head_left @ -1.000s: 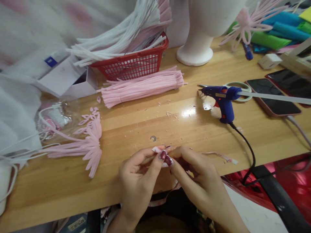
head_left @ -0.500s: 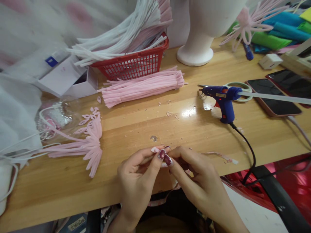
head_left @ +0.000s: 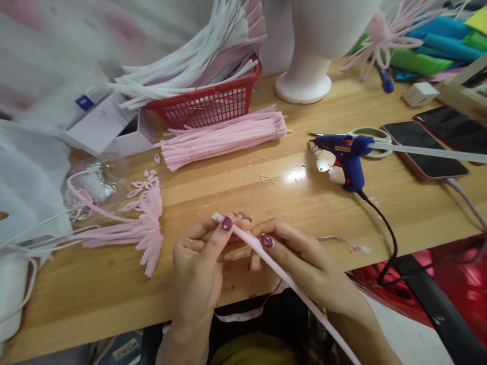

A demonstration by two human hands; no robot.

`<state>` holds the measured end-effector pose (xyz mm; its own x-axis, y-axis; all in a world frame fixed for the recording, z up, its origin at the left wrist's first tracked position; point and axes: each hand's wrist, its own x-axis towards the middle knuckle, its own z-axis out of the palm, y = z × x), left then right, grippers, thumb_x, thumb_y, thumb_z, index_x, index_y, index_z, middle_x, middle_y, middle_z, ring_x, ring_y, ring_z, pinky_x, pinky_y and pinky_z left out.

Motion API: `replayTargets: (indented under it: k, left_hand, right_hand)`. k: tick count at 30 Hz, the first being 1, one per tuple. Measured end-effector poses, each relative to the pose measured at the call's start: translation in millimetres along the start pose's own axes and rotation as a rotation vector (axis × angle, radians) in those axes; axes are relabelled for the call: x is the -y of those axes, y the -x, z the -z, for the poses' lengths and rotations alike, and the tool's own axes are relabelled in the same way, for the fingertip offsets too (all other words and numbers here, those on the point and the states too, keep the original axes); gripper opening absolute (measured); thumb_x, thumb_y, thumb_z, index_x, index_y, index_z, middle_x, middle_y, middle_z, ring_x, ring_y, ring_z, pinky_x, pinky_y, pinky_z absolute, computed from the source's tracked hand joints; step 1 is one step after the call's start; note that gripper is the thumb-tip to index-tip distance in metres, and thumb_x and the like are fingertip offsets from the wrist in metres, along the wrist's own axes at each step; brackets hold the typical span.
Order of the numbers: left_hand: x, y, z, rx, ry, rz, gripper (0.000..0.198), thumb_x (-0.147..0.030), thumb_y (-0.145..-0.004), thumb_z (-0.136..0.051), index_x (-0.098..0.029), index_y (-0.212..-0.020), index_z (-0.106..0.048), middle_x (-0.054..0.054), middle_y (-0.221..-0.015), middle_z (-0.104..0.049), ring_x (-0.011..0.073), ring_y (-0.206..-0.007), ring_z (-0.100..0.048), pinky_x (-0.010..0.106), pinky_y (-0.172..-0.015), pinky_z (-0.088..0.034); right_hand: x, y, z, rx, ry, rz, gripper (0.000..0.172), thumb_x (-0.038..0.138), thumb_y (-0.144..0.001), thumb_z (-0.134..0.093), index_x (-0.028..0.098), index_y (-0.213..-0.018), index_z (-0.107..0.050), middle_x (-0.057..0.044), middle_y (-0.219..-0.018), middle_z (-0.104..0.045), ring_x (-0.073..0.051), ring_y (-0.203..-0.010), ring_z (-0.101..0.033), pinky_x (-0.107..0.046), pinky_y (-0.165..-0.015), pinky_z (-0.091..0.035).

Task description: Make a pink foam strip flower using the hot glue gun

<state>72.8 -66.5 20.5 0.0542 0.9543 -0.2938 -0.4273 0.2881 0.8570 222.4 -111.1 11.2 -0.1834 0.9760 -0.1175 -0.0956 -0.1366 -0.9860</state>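
Observation:
A long pale pink strip (head_left: 304, 299) runs from between my hands down to the bottom right. My left hand (head_left: 201, 258) pinches its upper end under the thumb, where a small white tip shows. My right hand (head_left: 300, 258) has its thumb and fingers around the strip just beside. Below them a measuring tape (head_left: 239, 318) with pink marks hangs in a loop at the table's edge; part of it passes behind my hands. To the left lie a fanned bunch of pink fuzzy stems (head_left: 148, 230) and several small pink loops (head_left: 142, 187).
A bundle of pink stems (head_left: 224, 139) lies before a red basket (head_left: 213, 104) of white and pink stems. A blue glue gun (head_left: 352, 165), scissors (head_left: 375, 136) and phones (head_left: 426, 147) are at right. A white stand (head_left: 304, 86) and an open white box (head_left: 129, 137) stand behind.
My hands have moved apart slightly, the left one shifting left. The pink strip now stretches visibly across my right hand toward the bottom right. The view has shifted a little.

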Motion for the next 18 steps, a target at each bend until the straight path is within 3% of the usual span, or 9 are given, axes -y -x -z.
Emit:
replayTargets:
  k: [3,8,13,18]
  left_hand:
    - [3.5,-1.5,3.9,-0.044,-0.018,-0.017,0.009,-0.024,-0.07,-0.085,-0.019,-0.071,-0.078,0.0,-0.069,-0.078,0.0116,-0.06,-0.073,0.018,-0.062,-0.062]
    - [6.9,-1.6,8.7,-0.147,-0.143,-0.106,0.007,-0.022,-0.072,-0.083,-0.018,-0.075,-0.077,0.0,-0.073,-0.08,0.0161,-0.067,-0.077,0.022,-0.064,-0.065]
    - [3.1,1.3,5.3,-0.143,-0.35,-0.173,0.007,-0.022,-0.075,-0.081,-0.017,-0.078,-0.077,0.003,-0.075,-0.08,0.0203,-0.068,-0.077,0.024,-0.06,-0.065]
    - [-5.2,-0.8,5.4,-0.114,-0.431,-0.164,0.009,-0.022,-0.073,-0.081,-0.016,-0.077,-0.076,0.005,-0.076,-0.08,0.0209,-0.068,-0.077,0.025,-0.062,-0.065]
  right_hand:
    - [-2.8,3.0,-0.1,0.007,-0.011,0.006,0.017,0.028,-0.102,-0.048,0.021,-0.107,-0.063,0.001,-0.08,-0.07,-0.011,-0.071,-0.063,-0.023,-0.069,-0.05]
    - [-5.2,5.1,-1.2,-0.033,0.073,0.019,0.026,0.034,-0.104,-0.045,0.021,-0.109,-0.066,0.0,-0.08,-0.071,-0.012,-0.073,-0.063,-0.023,-0.068,-0.048]
    - [-10.3,4.6,-7.7,-0.012,0.024,-0.085,0.028,0.036,-0.092,-0.065,0.021,-0.116,-0.061,0.001,-0.075,-0.07,-0.012,-0.063,-0.062,-0.021,-0.054,-0.045]
    - [-10.7,5.4,-8.4,-0.004,0.094,-0.06,0.024,0.036,-0.1,-0.051,0.018,-0.103,-0.066,-0.002,-0.073,-0.073,-0.012,-0.062,-0.061,-0.022,-0.055,-0.045]
